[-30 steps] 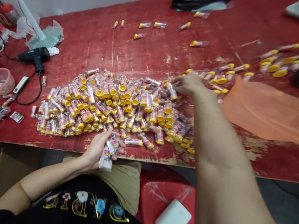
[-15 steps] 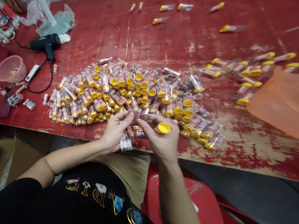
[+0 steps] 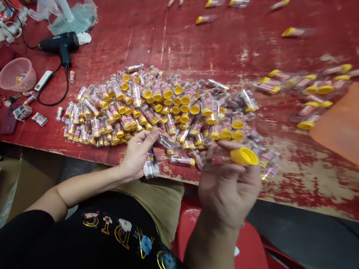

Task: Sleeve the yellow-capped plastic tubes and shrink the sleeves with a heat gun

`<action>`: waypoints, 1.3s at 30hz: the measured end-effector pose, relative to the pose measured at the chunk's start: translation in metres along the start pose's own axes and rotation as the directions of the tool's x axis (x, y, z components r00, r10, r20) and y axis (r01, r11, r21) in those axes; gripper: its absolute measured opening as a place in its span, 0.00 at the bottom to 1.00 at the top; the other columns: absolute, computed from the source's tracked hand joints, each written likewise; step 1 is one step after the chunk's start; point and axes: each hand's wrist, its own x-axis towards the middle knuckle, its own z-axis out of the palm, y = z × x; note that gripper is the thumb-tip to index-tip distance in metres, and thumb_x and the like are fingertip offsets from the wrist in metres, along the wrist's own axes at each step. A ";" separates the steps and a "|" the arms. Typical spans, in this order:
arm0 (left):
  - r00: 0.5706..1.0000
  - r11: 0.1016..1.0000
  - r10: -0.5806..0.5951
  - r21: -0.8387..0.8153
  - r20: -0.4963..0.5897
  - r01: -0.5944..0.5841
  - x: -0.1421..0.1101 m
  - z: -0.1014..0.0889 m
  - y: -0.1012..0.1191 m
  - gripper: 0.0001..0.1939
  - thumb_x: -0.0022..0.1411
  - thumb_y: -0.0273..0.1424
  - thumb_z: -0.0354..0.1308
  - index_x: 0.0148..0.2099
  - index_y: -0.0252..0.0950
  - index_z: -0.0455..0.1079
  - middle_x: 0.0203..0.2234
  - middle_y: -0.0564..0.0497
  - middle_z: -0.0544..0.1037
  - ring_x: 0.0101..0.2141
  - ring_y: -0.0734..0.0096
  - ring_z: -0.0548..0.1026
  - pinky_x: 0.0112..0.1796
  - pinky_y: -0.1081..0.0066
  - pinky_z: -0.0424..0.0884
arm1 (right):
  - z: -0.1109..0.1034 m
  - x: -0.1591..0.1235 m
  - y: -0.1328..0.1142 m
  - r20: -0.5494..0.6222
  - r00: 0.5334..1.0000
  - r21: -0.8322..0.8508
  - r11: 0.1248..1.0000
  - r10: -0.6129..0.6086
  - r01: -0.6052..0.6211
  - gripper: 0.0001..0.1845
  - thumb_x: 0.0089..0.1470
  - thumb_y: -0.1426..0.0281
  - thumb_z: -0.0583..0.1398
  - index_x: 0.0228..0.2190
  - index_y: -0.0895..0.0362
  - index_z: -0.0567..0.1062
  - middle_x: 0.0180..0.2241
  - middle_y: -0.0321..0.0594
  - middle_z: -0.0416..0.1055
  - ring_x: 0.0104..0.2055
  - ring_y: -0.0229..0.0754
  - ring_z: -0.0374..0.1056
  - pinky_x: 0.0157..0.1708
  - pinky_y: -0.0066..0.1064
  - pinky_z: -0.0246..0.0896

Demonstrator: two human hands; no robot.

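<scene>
One broad red table (image 3: 128,36), and along its near edge sprawls a heap of yellow-capped tubes (image 3: 166,103); an orange sheet (image 3: 354,126) lies off to the right. There's the right hand (image 3: 228,190), fingers curled in a grip, and the left hand (image 3: 134,155), thumb and fingertips drawn close. The right grips a single tube (image 3: 244,156), yellow end outward, near the heap; from the left hangs printed packaging (image 3: 151,165).
</scene>
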 end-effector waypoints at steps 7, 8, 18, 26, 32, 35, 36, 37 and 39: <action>0.998 0.998 -0.022 0.064 0.065 0.018 -0.005 0.000 -0.002 0.31 0.42 0.52 0.79 0.33 0.35 0.69 0.24 0.60 0.74 0.17 0.82 0.69 0.19 0.77 0.71 | 0.018 -0.010 -0.010 -0.082 0.969 0.007 0.972 -0.234 0.236 0.16 0.61 0.56 0.66 0.47 0.48 0.75 0.38 0.38 0.73 0.38 0.42 0.74 0.42 0.39 0.75; 0.996 0.997 -0.035 0.072 0.084 0.029 -0.005 0.000 -0.001 0.30 0.44 0.51 0.79 0.33 0.35 0.69 0.24 0.60 0.73 0.17 0.82 0.69 0.18 0.77 0.71 | 0.019 -0.012 -0.006 -0.102 0.962 -0.067 0.967 -0.254 0.248 0.16 0.62 0.56 0.65 0.49 0.48 0.74 0.40 0.39 0.75 0.38 0.43 0.75 0.42 0.40 0.76; 0.981 0.994 -0.008 0.110 0.194 -0.013 -0.015 0.006 0.009 0.37 0.46 0.50 0.79 0.53 0.37 0.74 0.38 0.48 0.84 0.25 0.73 0.78 0.21 0.76 0.71 | 0.002 -0.042 0.021 0.046 0.888 -0.391 0.810 -0.457 0.437 0.20 0.63 0.73 0.62 0.56 0.48 0.79 0.52 0.46 0.79 0.51 0.52 0.79 0.49 0.50 0.78; 0.966 0.984 0.017 0.168 0.260 -0.062 -0.025 0.003 0.001 0.41 0.53 0.48 0.76 0.66 0.46 0.71 0.35 0.51 0.83 0.25 0.70 0.78 0.25 0.71 0.76 | 0.005 -0.032 0.017 -0.005 0.906 -0.408 0.828 -0.422 0.384 0.22 0.58 0.78 0.67 0.50 0.45 0.83 0.43 0.40 0.79 0.45 0.45 0.77 0.44 0.41 0.75; 0.980 0.986 -0.009 0.168 0.199 -0.025 -0.022 0.001 0.000 0.35 0.54 0.44 0.76 0.62 0.45 0.75 0.33 0.52 0.82 0.23 0.71 0.78 0.24 0.72 0.74 | 0.008 -0.032 0.017 -0.047 0.908 -0.401 0.840 -0.417 0.365 0.21 0.56 0.77 0.69 0.46 0.43 0.85 0.37 0.37 0.79 0.39 0.43 0.76 0.38 0.37 0.73; 0.976 0.988 0.009 0.151 0.219 -0.043 -0.022 0.002 0.000 0.33 0.55 0.42 0.76 0.61 0.45 0.76 0.31 0.53 0.81 0.22 0.72 0.77 0.24 0.73 0.75 | 0.008 -0.033 0.019 -0.068 0.908 -0.381 0.852 -0.414 0.360 0.23 0.55 0.79 0.69 0.47 0.41 0.85 0.37 0.36 0.79 0.39 0.41 0.75 0.39 0.37 0.72; 0.976 0.986 0.010 0.159 0.216 -0.046 -0.022 0.003 0.000 0.32 0.55 0.42 0.76 0.61 0.45 0.76 0.31 0.53 0.82 0.23 0.72 0.77 0.24 0.72 0.75 | 0.008 -0.033 0.019 -0.074 0.907 -0.386 0.851 -0.414 0.356 0.22 0.56 0.78 0.69 0.47 0.41 0.85 0.36 0.36 0.79 0.39 0.41 0.75 0.40 0.37 0.72; 0.979 0.985 0.005 0.170 0.204 -0.041 -0.022 0.003 0.000 0.33 0.55 0.42 0.76 0.62 0.46 0.76 0.32 0.53 0.82 0.23 0.72 0.78 0.24 0.72 0.75 | 0.008 -0.033 0.020 -0.079 0.908 -0.398 0.848 -0.412 0.351 0.20 0.56 0.77 0.69 0.46 0.42 0.85 0.36 0.36 0.79 0.39 0.42 0.75 0.40 0.37 0.72; 0.985 0.982 -0.011 0.188 0.172 -0.021 -0.022 0.004 -0.001 0.33 0.56 0.41 0.76 0.62 0.47 0.75 0.34 0.52 0.83 0.25 0.71 0.78 0.25 0.72 0.75 | 0.007 -0.033 0.020 -0.086 0.912 -0.427 0.841 -0.402 0.331 0.16 0.56 0.75 0.69 0.44 0.45 0.86 0.35 0.37 0.79 0.38 0.42 0.76 0.40 0.38 0.73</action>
